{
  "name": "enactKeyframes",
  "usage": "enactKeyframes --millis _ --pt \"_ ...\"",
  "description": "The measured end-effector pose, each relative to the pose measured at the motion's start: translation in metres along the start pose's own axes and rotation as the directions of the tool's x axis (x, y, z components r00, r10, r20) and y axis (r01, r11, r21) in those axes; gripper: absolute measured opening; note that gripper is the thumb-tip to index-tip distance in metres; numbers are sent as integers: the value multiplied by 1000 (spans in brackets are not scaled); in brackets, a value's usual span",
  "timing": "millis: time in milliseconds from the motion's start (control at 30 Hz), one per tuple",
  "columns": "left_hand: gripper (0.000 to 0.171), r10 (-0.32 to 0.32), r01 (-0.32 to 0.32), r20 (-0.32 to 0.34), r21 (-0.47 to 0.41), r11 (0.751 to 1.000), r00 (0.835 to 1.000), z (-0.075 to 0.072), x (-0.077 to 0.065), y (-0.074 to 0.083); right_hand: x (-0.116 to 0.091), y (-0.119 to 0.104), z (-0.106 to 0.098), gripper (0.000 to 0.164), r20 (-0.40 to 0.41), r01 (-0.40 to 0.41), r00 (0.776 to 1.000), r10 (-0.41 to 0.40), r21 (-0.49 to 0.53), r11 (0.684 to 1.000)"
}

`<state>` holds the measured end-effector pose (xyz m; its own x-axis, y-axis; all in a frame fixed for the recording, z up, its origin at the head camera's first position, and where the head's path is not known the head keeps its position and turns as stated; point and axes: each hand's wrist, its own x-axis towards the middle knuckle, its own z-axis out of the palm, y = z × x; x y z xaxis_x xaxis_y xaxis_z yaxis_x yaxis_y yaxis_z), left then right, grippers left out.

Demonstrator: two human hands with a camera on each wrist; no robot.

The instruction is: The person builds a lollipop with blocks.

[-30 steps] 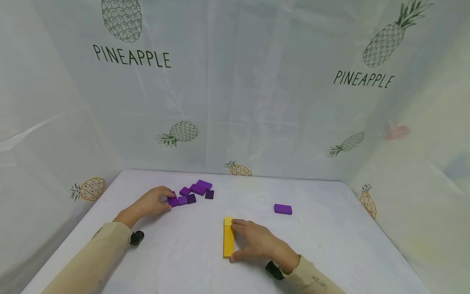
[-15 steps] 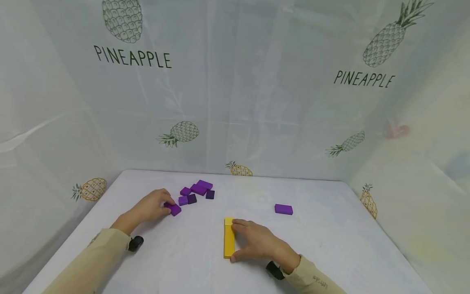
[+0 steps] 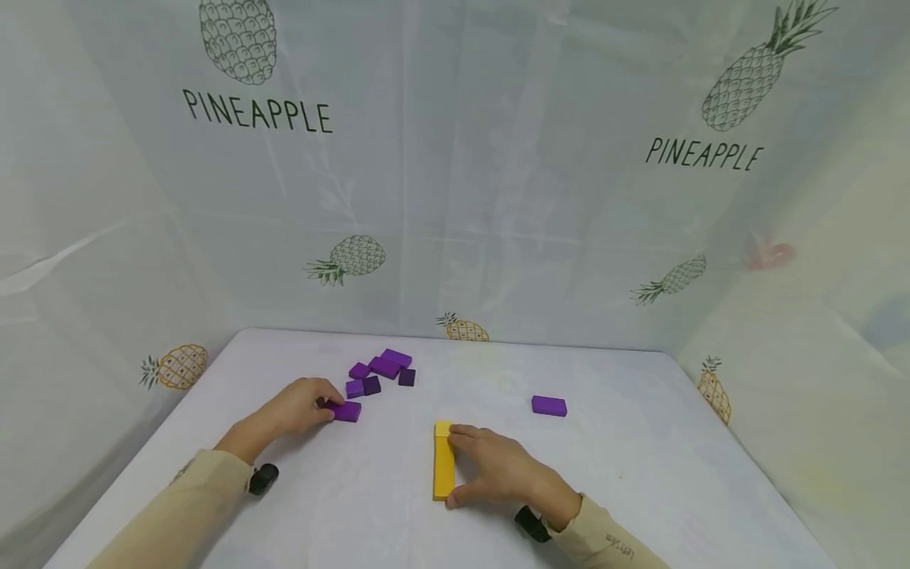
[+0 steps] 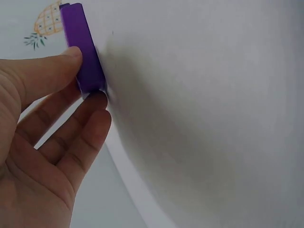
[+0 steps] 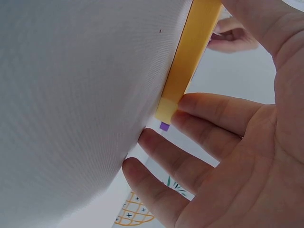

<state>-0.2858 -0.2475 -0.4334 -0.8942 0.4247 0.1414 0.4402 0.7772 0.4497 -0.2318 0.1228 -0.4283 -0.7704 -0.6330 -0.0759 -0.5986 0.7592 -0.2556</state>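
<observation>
In the head view my left hand (image 3: pixel 304 405) pinches a purple rectangular block (image 3: pixel 346 411) by its left end, low over the table. The left wrist view has the thumb on one face of that purple block (image 4: pixel 81 40) and fingertips behind it. My right hand (image 3: pixel 501 469) lies beside a long yellow block (image 3: pixel 444 466), with a paler yellow piece (image 3: pixel 442 428) at its far end. Thumb tip is by the near end, index fingertip by the pale piece. In the right wrist view, fairly straight fingers (image 5: pixel 209 104) touch the yellow row's side.
Behind the left hand lie several purple blocks (image 3: pixel 385 366), among them a dark purple cube (image 3: pixel 407 377). Another purple block (image 3: pixel 549 405) lies alone at the right. A white cloth with pineapple prints (image 3: pixel 465 329) hangs behind and around the white table (image 3: pixel 341 506).
My left hand has drawn a purple block away from the group, toward me and slightly right, turning it until it lies nearly crosswise. The right hand and yellow blocks have stayed put.
</observation>
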Motion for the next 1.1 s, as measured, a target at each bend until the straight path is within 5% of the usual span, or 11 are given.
enactKeyframes --millis 700,1100 --pt "24 100 -101 40 16 995 994 28 25 40 1 3 2 91 2 2 1000 -2 7 1000" --pt "27 -21 28 122 -51 998 992 52 59 78 2 3 2 91 -2 5 1000 -5 -15 1000"
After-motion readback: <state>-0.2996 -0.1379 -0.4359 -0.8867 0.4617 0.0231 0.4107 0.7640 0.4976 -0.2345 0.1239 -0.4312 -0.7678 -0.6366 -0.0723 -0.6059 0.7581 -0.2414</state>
